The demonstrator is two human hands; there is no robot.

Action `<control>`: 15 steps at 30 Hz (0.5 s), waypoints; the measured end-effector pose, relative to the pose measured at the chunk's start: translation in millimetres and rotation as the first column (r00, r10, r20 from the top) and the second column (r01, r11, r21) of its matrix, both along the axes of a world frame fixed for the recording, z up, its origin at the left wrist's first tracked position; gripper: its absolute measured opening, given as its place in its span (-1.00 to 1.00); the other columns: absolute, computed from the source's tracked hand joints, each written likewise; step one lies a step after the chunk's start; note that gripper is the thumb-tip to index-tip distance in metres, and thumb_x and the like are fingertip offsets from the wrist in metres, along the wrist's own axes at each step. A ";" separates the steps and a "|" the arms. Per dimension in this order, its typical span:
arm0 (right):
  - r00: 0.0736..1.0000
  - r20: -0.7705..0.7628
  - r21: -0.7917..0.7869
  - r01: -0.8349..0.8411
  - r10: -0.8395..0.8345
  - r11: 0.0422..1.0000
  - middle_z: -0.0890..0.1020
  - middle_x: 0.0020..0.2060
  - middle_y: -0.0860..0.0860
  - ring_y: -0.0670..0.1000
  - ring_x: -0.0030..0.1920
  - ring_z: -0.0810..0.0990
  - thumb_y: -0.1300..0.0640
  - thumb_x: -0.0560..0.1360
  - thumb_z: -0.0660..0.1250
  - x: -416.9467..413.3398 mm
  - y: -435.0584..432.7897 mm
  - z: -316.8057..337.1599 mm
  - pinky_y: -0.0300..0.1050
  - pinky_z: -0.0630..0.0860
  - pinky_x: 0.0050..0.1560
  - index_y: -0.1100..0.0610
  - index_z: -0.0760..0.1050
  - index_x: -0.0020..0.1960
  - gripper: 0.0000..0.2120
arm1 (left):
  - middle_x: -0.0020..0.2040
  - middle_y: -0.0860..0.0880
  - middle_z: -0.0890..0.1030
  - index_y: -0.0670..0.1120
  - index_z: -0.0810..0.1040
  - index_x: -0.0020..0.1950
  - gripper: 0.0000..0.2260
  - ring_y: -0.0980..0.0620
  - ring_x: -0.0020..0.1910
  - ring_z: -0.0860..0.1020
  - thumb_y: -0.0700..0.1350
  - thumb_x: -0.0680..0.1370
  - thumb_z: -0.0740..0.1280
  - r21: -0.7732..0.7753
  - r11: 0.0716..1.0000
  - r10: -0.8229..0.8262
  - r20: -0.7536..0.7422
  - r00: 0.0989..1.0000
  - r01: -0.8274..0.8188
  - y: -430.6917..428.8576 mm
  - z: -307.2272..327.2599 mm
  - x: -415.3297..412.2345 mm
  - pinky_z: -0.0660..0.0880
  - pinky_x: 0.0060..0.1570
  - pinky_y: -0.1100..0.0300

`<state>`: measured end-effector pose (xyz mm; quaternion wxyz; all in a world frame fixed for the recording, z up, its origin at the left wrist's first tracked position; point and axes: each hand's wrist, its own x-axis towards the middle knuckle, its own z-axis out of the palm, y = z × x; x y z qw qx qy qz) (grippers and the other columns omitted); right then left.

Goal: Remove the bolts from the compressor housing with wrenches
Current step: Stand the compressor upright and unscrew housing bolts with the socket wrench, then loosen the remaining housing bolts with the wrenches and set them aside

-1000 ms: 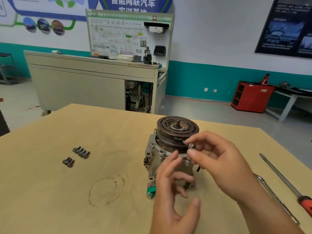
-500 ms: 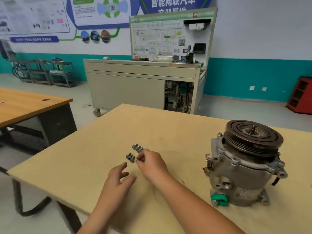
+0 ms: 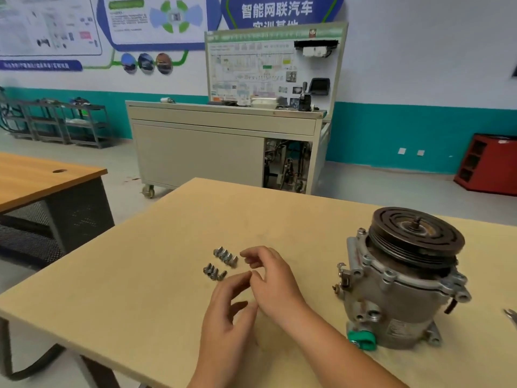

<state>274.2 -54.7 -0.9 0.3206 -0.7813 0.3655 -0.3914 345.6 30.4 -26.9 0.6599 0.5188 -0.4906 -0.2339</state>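
A second before, your right grip (image 3: 275, 281) pinched a bolt up at the compressor (image 3: 402, 292). Half a second before, its fingertips were down on the loose bolts (image 3: 225, 256). Now it had drawn back just to the right of them, fingers loosely curled and narrow, with nothing held in it. The bolt had left your fingers, and the nearer row (image 3: 214, 271) looked one bolt longer than it did a second before.

Your left grip (image 3: 223, 317) had come closer in. It was relaxed and half open and held nothing, and its forefinger tip lay right against the edge of your right grip.

The bolts lay on their sides on the surface (image 3: 126, 289), left of centre and well apart from the compressor. They sat side by side in two short rows, each row running from far-left to near-right. They were too small for me to tell which end was the head.

The compressor had not moved. It stood on the right of the surface with its long axis nearly upright. The pulley (image 3: 414, 233) was on top, its shaft stub pointing up, and the green cap (image 3: 361, 341) was low at the front. At the right edge only the end of a wrench (image 3: 510, 315) showed.
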 end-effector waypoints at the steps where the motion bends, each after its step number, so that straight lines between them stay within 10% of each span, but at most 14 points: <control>1: 0.991 0.131 -0.077 -0.002 0.012 0.997 0.51 0.02 -0.18 -0.18 0.05 0.49 0.35 0.39 0.18 -23.0 11.8 9.6 -0.33 0.40 -0.04 -0.10 0.48 0.07 -0.58 | 0.07 0.06 0.61 0.11 0.61 0.05 -0.71 0.11 0.12 0.56 0.01 0.35 0.31 -0.086 0.996 -0.019 -0.019 1.000 0.017 2.5 5.9 -14.8 0.47 -0.05 0.36; 6: 0.787 0.616 -0.510 0.425 -0.027 0.748 0.49 -0.02 -0.10 -0.10 -0.04 0.46 0.24 0.40 0.22 -170.9 25.1 46.3 -0.31 0.39 -0.07 -0.14 0.46 0.05 -0.66 | 0.16 0.17 0.54 0.18 0.56 0.14 -0.66 0.09 0.18 0.51 -0.02 0.38 0.26 -0.262 0.950 -0.148 0.104 0.983 0.171 -6.6 23.1 -95.3 0.45 0.00 0.35; 10: 0.467 0.720 0.127 0.639 -0.513 0.759 0.56 -0.13 -0.23 -0.10 0.04 0.51 0.27 0.47 0.20 -250.1 -36.9 49.1 -0.25 0.39 0.00 -0.13 0.51 -0.13 -0.70 | 0.50 0.28 0.02 0.21 0.13 0.43 -0.36 0.37 0.45 0.04 0.10 0.37 0.26 -0.115 0.969 -0.203 0.118 0.972 0.217 -19.7 24.8 -154.6 0.13 0.33 0.50; 15: 0.756 0.532 0.583 0.001 -0.382 0.813 0.57 0.18 0.14 0.11 0.28 0.46 0.08 0.61 0.04 -258.8 -102.1 28.8 0.03 0.30 0.35 0.21 0.50 0.20 -0.64 | 0.43 0.26 -0.41 0.23 -0.26 0.38 -0.28 0.44 0.38 -0.38 0.12 0.42 0.19 -0.021 0.986 -0.160 0.169 0.973 0.165 -30.4 26.7 -199.8 -0.27 0.29 0.56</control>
